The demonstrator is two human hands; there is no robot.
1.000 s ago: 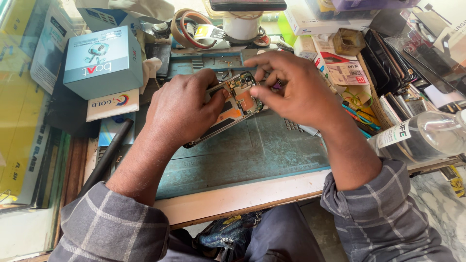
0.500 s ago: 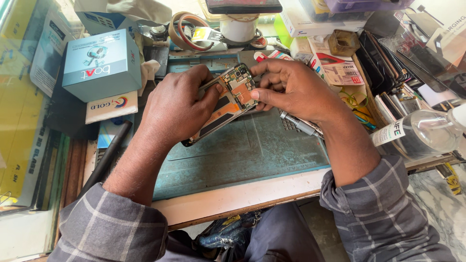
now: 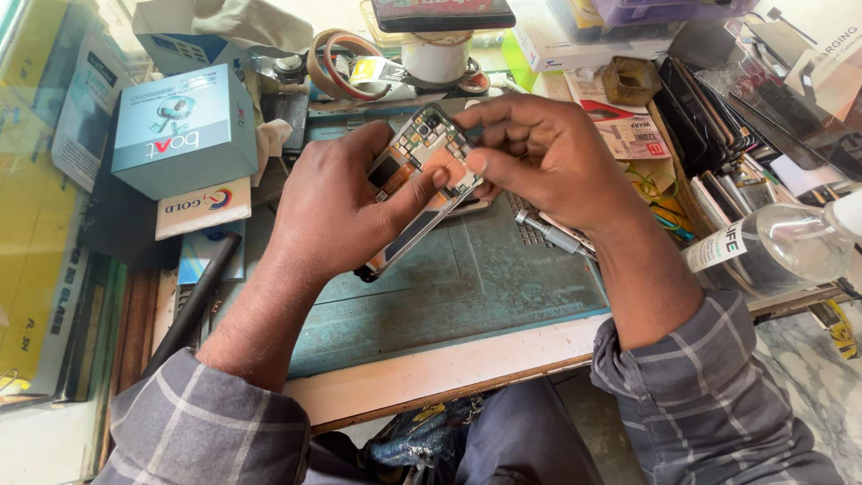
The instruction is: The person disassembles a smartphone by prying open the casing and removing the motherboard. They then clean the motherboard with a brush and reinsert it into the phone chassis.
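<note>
blue box far left on the bench, cards under it, a dark pen-like rod lying beside. left hand clenched round the opened phone, gripping its long edges from below, thumb laid across the middle. phone is lifted clear of the green mat, tilted, top end up toward the tape roll. back cover is off, so board and copper parts are bare. right hand pinches at the phone's upper right edge with thumb and fingertips; cannot tell if it holds a small part. judged: light, stiff, thin frame, fragile where the board shows, smooth edges likely slippery. best held by the side rails, not the exposed parts. tweezers or driver on the mat under the right wrist. clear bottle lying far right, near stacked screens.
</note>
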